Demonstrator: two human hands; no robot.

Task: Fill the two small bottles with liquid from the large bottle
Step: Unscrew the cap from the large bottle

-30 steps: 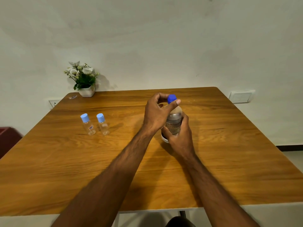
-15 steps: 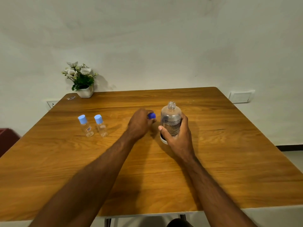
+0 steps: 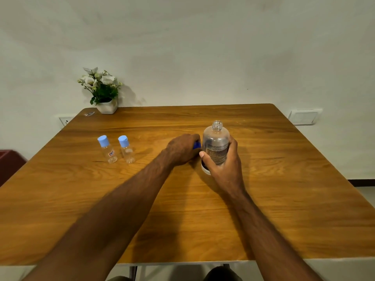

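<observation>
Large bottle uncapped and held; both small bottles capped.

The right hand [image 3: 224,169] wraps its fingers [image 3: 233,144] round the clear plastic large bottle with a printed label [image 3: 216,145], which stands upright on the brown wooden surface [image 3: 284,199], neck open. The left hand [image 3: 182,149] lies just beside it on the left, fingers curled over the dark blue screw cap [image 3: 196,145], low at the surface. The two small clear bottles with light blue caps [image 3: 116,149] stand upright, side by side, well to the left of both hands — long axes vertical, the left hand nearer. Judgement: the cap should be set down next, then the small bottles uncapped by the left hand. Nothing stands between that hand and them. A white pot of artificial flowers [image 3: 106,106] sits at the far left corner, well apart.
</observation>
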